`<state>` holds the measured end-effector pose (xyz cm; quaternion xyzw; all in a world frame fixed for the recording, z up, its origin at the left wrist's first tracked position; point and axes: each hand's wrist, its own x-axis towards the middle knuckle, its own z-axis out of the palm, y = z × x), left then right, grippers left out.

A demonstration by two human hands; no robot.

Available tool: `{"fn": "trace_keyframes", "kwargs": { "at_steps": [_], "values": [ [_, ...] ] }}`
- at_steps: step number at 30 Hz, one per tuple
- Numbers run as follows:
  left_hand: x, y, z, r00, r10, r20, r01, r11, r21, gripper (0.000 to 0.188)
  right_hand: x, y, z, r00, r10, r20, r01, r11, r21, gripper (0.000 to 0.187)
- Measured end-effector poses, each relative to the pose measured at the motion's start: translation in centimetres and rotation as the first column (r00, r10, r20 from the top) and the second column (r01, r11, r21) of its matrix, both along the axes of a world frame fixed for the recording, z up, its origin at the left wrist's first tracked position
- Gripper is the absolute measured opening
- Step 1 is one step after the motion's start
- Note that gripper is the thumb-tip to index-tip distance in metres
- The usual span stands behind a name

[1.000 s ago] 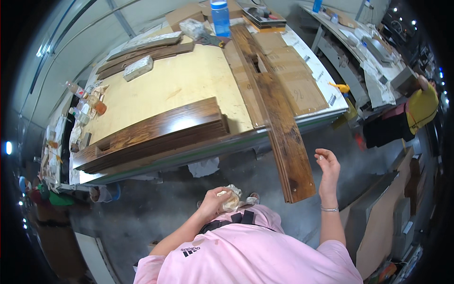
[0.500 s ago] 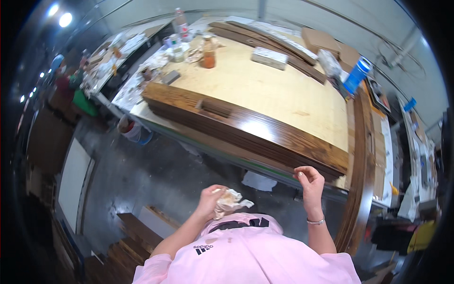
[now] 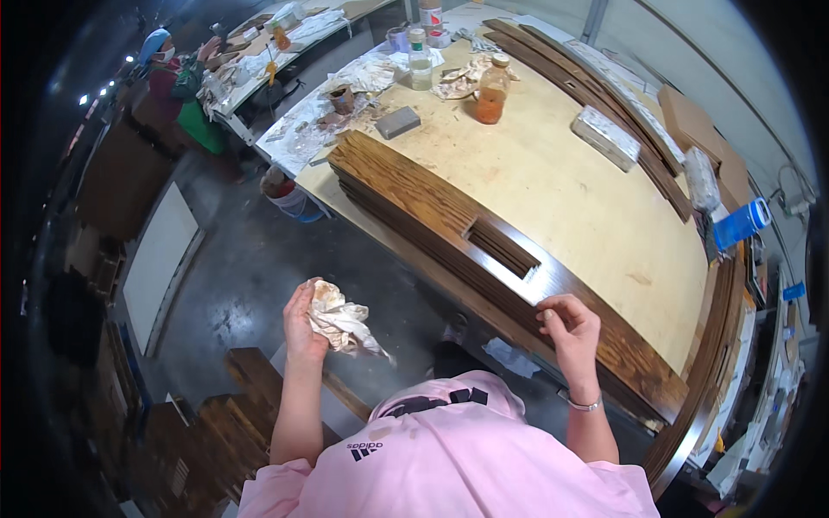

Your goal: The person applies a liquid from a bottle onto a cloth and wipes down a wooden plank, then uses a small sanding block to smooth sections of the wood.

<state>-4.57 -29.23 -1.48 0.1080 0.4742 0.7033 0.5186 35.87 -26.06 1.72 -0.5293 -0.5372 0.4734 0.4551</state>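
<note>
My left hand point(image 3: 302, 321) is closed round a crumpled, stained white rag point(image 3: 338, 318), held up over the floor to the left of my body. My right hand point(image 3: 573, 324) is at the front edge of a stack of dark brown, glossy wooden boards point(image 3: 406, 192). Its fingers are curled in toward the thumb; whatever is in them, if anything, is hidden. I cannot tell whether the fingertips touch the boards. The stack lies along the near side of the table, and its top board has a rectangular cut-out point(image 3: 503, 248).
The pale tabletop point(image 3: 553, 198) holds a jar of orange liquid point(image 3: 493, 90), a clear bottle point(image 3: 420, 62), a grey block point(image 3: 397, 123) and a wrapped block point(image 3: 606, 138). A blue can point(image 3: 741, 224) stands right. Brown boards point(image 3: 250, 380) lie low left. A person point(image 3: 186, 95) stands far left.
My left hand has moved left and up with the rag. My view has turned, so the table and boards appear shifted to the right. My right hand remains by the boards' front edge.
</note>
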Motion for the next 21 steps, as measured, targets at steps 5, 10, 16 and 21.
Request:
{"fn": "trace_keyframes", "kwargs": {
  "at_steps": [5,10,16,21],
  "values": [
    [-0.3,6.4,2.1,1.000,0.005,0.023,-0.004,0.999,-0.042,0.017,-1.4,6.1,3.2,0.996,0.017,0.086,-0.025,0.996,0.091,0.014],
    [0.6,12.8,6.9,0.978,-0.042,-0.202,0.062,0.994,0.094,0.019,-4.1,9.7,3.2,0.968,0.186,0.166,-0.193,0.981,0.028,0.018],
    [-2.4,16.0,4.6,0.960,-0.033,-0.277,0.054,0.996,0.068,0.018,-6.0,10.9,3.3,0.873,0.242,0.424,-0.298,0.952,0.070,0.024],
    [-7.5,18.5,4.1,0.946,-0.056,-0.320,0.063,0.998,0.012,0.016,-7.6,12.1,3.8,0.910,0.192,0.368,-0.186,0.981,-0.054,0.024]
  ]
}}
